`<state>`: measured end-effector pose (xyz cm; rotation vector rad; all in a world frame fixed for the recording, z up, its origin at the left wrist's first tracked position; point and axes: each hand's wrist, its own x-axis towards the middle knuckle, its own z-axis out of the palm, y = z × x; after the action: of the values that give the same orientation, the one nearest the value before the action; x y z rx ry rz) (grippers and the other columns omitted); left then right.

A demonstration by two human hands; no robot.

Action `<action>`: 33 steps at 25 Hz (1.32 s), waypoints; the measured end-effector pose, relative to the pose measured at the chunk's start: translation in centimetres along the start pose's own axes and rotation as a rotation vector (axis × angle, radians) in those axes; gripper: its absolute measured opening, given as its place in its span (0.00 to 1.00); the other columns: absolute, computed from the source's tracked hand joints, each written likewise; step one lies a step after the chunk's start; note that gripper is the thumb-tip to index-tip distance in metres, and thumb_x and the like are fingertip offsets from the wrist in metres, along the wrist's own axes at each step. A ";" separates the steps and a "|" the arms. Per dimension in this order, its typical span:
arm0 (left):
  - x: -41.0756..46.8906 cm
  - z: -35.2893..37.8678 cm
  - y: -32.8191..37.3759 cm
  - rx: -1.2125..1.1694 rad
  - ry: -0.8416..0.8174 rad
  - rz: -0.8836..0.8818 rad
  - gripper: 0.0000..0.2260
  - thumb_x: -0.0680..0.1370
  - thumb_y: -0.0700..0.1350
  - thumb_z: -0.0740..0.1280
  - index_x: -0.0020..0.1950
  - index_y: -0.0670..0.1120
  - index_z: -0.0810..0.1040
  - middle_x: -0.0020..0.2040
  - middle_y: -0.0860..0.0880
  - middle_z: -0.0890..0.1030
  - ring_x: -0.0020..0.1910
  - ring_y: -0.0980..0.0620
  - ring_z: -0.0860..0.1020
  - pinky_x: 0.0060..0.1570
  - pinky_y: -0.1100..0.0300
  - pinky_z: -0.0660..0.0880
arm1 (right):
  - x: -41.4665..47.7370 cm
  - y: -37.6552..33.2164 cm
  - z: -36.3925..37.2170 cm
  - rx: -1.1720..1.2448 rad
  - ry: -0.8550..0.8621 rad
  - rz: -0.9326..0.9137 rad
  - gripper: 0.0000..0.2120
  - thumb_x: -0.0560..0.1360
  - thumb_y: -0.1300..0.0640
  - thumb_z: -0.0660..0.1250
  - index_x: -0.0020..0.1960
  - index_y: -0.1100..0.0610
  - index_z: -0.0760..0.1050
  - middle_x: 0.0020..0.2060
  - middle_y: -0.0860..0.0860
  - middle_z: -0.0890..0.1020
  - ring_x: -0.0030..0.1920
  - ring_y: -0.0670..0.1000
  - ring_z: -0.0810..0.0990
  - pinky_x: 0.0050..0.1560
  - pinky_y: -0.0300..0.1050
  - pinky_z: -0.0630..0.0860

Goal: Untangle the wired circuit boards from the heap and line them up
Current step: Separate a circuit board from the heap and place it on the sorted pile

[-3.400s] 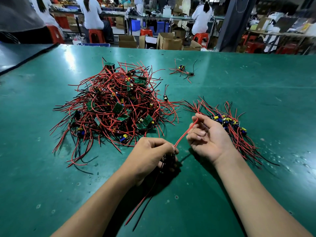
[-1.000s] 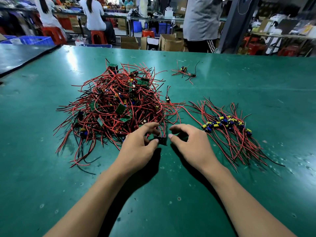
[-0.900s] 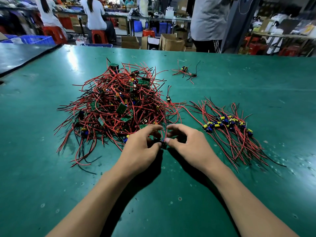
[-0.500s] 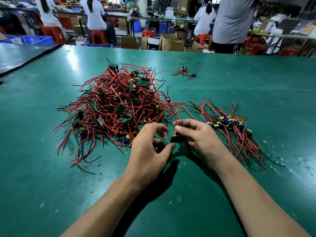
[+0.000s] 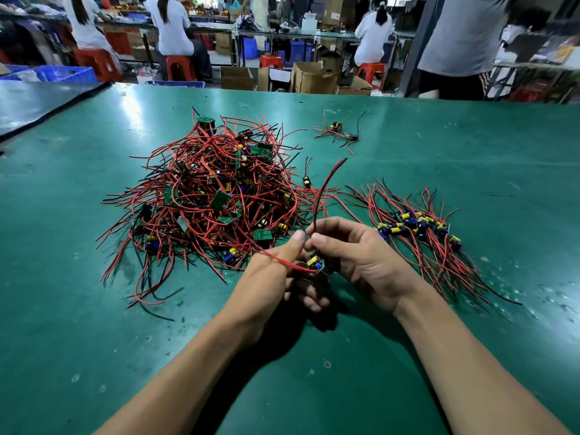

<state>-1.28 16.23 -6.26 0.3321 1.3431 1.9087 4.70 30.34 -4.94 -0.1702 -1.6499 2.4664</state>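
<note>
The board [image 5: 314, 262] gripped by left hand [image 5: 270, 277] and right hand [image 5: 361, 262] could be snagged (its red lead [image 5: 276, 260] runs into the heap [image 5: 216, 196]).

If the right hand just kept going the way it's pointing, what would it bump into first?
The right hand points away and leftward, so it would probably meet the thumb of the left hand first, then the heap beyond.

Green tabletop [image 5: 439, 146], glare patches. Beyond: red stools [image 5: 179, 66], cardboard boxes [image 5: 314, 77], blue crates [image 5: 62, 73], seated workers [image 5: 171, 29].
</note>
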 end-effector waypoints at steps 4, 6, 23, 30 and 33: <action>0.2 -0.4 0.0 -0.010 -0.040 -0.008 0.19 0.74 0.53 0.69 0.53 0.38 0.79 0.41 0.38 0.84 0.33 0.44 0.83 0.30 0.58 0.80 | 0.2 0.2 -0.3 -0.068 0.055 -0.074 0.04 0.67 0.59 0.75 0.42 0.54 0.85 0.42 0.53 0.85 0.39 0.48 0.81 0.40 0.38 0.79; 0.0 -0.5 0.0 -0.019 -0.056 0.002 0.17 0.72 0.49 0.72 0.53 0.37 0.79 0.43 0.38 0.84 0.35 0.44 0.84 0.31 0.57 0.80 | 0.3 0.3 -0.5 -0.102 0.052 -0.091 0.06 0.66 0.57 0.78 0.42 0.54 0.84 0.42 0.53 0.84 0.38 0.48 0.81 0.39 0.38 0.79; 0.1 -0.6 -0.6 0.554 0.056 0.374 0.08 0.80 0.40 0.66 0.45 0.42 0.84 0.37 0.42 0.84 0.35 0.53 0.77 0.36 0.58 0.75 | 0.5 1.1 -1.2 -0.501 0.076 -0.030 0.08 0.74 0.52 0.73 0.50 0.54 0.84 0.39 0.49 0.83 0.38 0.43 0.77 0.35 0.33 0.69; 0.7 -0.9 -0.7 0.521 0.156 0.330 0.09 0.78 0.40 0.68 0.39 0.45 0.85 0.30 0.51 0.80 0.29 0.55 0.74 0.30 0.62 0.70 | 0.7 1.4 -0.6 -0.526 0.150 -0.005 0.08 0.78 0.54 0.71 0.50 0.59 0.85 0.40 0.54 0.83 0.39 0.47 0.79 0.42 0.39 0.73; 1.1 -1.1 -0.7 0.569 0.143 0.292 0.09 0.77 0.40 0.68 0.37 0.44 0.83 0.28 0.51 0.78 0.27 0.54 0.71 0.30 0.61 0.68 | 0.8 1.7 -0.7 -0.520 0.227 0.034 0.07 0.78 0.53 0.70 0.48 0.55 0.85 0.34 0.57 0.78 0.31 0.49 0.74 0.31 0.41 0.71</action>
<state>-2.39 16.33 -7.56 0.7143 2.0207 1.7659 3.94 30.51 -6.73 -0.5228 -2.1476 1.8963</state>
